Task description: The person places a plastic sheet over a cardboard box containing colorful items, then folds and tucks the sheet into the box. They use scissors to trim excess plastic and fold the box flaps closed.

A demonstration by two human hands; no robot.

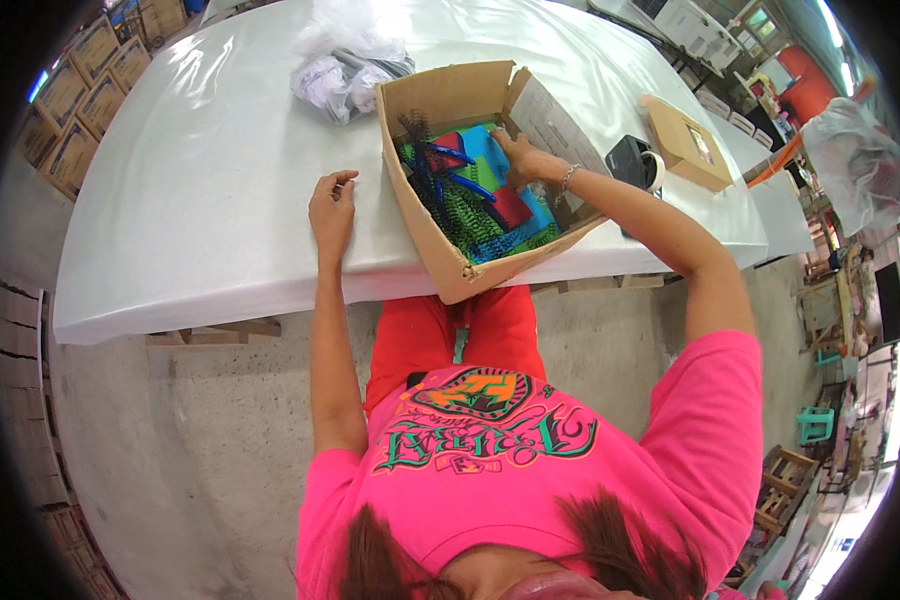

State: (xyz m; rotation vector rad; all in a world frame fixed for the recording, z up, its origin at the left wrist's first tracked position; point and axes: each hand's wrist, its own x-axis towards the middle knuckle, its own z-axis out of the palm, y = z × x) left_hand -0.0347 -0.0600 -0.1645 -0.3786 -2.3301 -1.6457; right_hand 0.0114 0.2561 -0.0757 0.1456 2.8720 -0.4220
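**Right hand reaching into box**

Grip hidden, can't tell; coils are lying inside, box's near corner showing past edge of desk. Left hand is hovering half-open, left of box, desk stretching wide beyond.

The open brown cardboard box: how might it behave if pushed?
The cardboard box likely slides rather than rolls, given its flat sides. Its thin walls may flex, having no closed top. Green spiral coils heaped inside could shift.
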